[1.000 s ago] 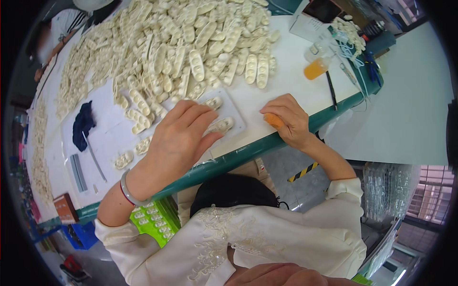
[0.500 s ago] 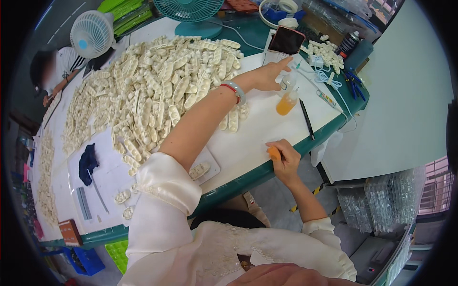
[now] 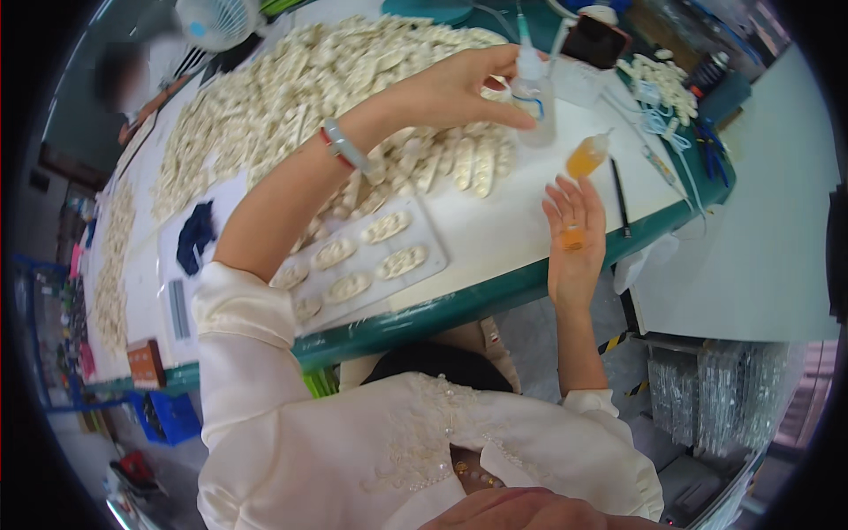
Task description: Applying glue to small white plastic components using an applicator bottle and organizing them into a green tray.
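Note:
My left hand (image 3: 473,88) reaches over the table, thumb and fingers closed around a clear squeeze bottle (image 3: 535,110) with a thin teal tip pointing up. Palm up at the table's right front, my right hand (image 3: 577,234) has its fingers stretched out. A small orange piece (image 3: 573,239) lies on that palm; its kind I cannot make out. Just beyond the fingertips is a small bottle of orange liquid (image 3: 586,156); whether they touch it I cannot tell. A pale tray (image 3: 430,256) with several cream, pod-shaped pieces (image 3: 402,262) lies nearer my body.
A large heap of cream pieces (image 3: 309,97) covers the table's far left. A black pen (image 3: 622,199), a phone (image 3: 596,41), white cables (image 3: 676,141) and blue-handled pliers (image 3: 712,150) are at the right. Another person (image 3: 163,75) sits across at the far left, beside a fan (image 3: 219,22).
My left hand has closed on the clear bottle and brought it nearer. My right hand has turned palm up and unfolded from around the orange piece. The whole view has shifted, showing more of the tray.

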